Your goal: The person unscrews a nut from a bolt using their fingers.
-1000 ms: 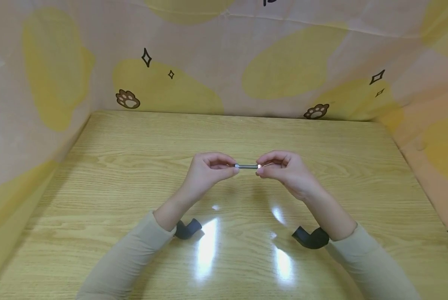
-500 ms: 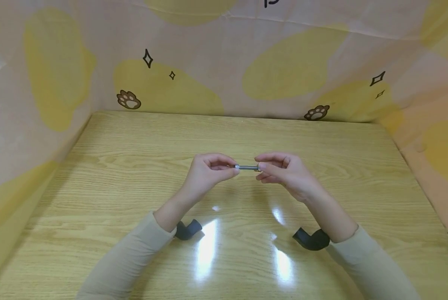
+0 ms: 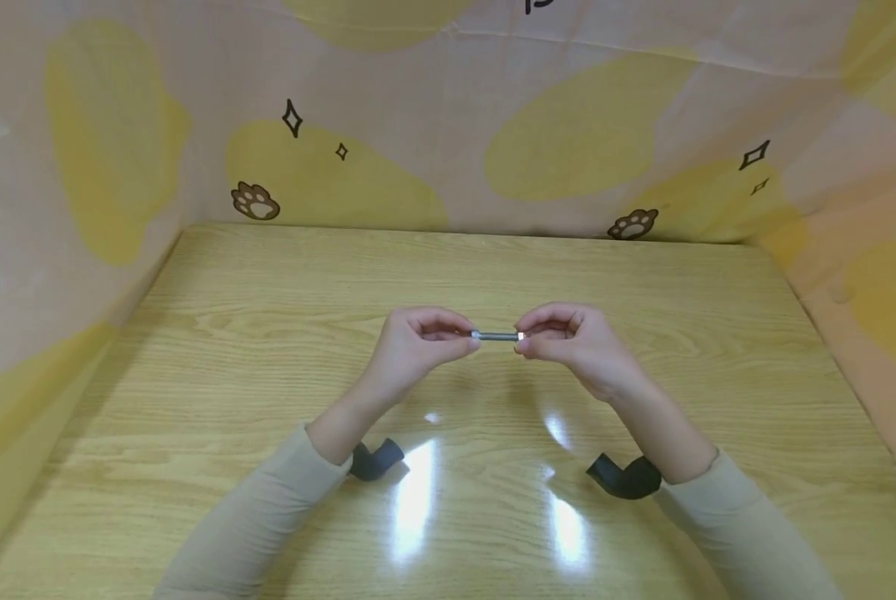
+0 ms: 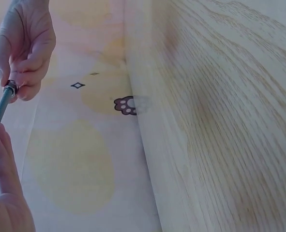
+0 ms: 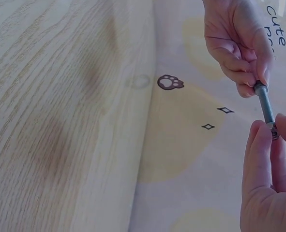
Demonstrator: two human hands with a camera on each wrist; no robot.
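A metal bolt (image 3: 498,337) is held level above the table, between both hands. My left hand (image 3: 421,340) pinches its head end between thumb and fingers. At the other end a shiny hex nut (image 3: 521,336) sits around the bolt, with my right hand (image 3: 571,346) pinching it by thumb and fingertips. The left wrist view shows the nut (image 4: 10,87) under the right hand's thumb and the bolt's threaded shank (image 4: 2,105). In the right wrist view the bolt (image 5: 265,104) runs from the left hand (image 5: 242,43) down to the right hand (image 5: 266,169), whose fingers partly cover the nut.
The wood-grain table (image 3: 327,275) lies below, with bright reflections near its front. A patterned cloth (image 3: 448,125) with yellow patches and paw prints stands along the back and both sides. Black curved pieces (image 3: 376,460) sit by both wrists.
My right thumb slid forward over the nut with the fingers spread half a second ago, then drew back into a pinch. My left hand and the bolt have stayed nearly still.
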